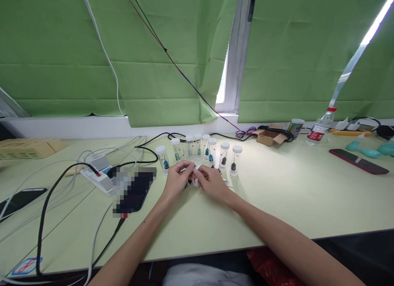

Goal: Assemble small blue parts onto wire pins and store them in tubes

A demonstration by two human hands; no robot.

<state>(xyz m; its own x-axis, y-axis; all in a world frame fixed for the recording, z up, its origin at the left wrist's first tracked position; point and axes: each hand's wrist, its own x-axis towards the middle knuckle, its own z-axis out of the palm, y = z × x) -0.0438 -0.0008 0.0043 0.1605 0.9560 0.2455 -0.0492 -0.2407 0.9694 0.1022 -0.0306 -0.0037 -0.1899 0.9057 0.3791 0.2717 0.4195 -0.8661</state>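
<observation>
My left hand (179,176) and my right hand (213,181) meet in the middle of the table, fingers pinched together on a small white piece (198,167). Its kind is mostly hidden by the fingers. Just beyond them stand several clear vials with white caps. A vial with a blue-green part inside (162,159) is on the left, and a vial with a dark part inside (236,160) is on the right. Small metal pieces (227,183) lie beside my right hand.
A dark phone (142,191) and a white power strip (103,180) with cables lie on the left. An open cardboard box (269,137), a plastic bottle (320,129) and a dark red flat case (358,161) are on the right. Green blinds (172,80) hang behind the table.
</observation>
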